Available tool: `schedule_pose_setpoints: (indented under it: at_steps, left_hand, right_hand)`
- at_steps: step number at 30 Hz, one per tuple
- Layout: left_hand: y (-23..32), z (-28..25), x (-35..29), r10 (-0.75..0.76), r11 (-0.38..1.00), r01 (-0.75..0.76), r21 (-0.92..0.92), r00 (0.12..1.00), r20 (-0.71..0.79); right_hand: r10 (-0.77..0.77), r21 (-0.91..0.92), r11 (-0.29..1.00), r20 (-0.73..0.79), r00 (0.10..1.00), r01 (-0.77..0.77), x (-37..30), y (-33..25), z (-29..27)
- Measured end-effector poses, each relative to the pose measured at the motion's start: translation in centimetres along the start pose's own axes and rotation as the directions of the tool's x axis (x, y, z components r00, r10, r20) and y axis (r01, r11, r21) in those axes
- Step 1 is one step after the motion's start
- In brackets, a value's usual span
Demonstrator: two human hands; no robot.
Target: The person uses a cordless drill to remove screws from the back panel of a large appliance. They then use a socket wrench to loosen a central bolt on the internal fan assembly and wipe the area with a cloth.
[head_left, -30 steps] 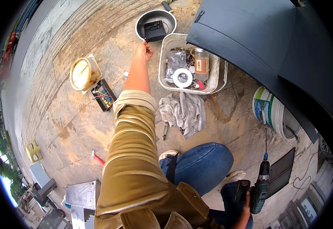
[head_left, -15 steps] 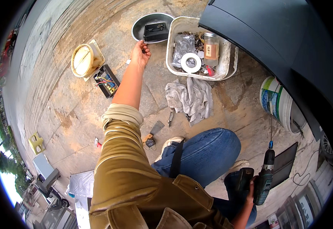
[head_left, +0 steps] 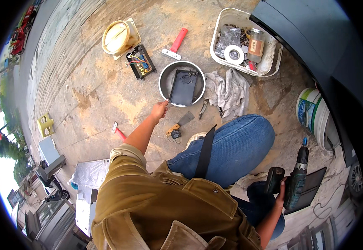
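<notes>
Left hand: fingertips pinching the metal bowl at its lower-left rim, by a corner of the black tray. Tray sits tilted inside the bowl. Bowl's on the pavement, rag just off its right rim, red-handled scraper off its upper-left. Right hand: fingers wrapped round the grip of the drill, bit pointing up-frame. Writing: jar by the white bin's right wall has a tan label, dark characters printed down it. Bucket wears a green-blue printed label, text too small to read.
</notes>
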State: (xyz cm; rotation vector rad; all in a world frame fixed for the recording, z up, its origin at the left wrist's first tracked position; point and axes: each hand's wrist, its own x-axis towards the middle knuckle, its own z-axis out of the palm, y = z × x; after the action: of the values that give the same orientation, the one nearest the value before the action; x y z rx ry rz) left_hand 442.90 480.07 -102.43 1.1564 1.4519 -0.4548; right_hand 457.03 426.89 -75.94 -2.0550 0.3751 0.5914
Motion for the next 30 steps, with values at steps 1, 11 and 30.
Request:
schedule_pose_setpoints:
  at_steps: [1,11,30]
  left_hand:
    - [0.2,-0.5,-0.1,0.085,0.996,-0.079,0.051,0.990,-0.116]
    - [14.0,3.0,-8.5,0.986,0.146,-0.816,0.559,0.075,-0.148]
    - [10.0,1.1,2.2,0.633,0.723,-0.650,0.233,0.759,0.152]
  right_hand:
    - [-0.084,-0.054,0.995,-0.046,0.995,0.081,0.0,1.1,-0.4]
    - [-0.276,-0.195,0.945,-0.045,0.960,0.263,0.5,3.9,-1.4]
    - [-0.207,-0.118,0.971,0.012,0.978,0.207,0.5,2.1,-1.5]
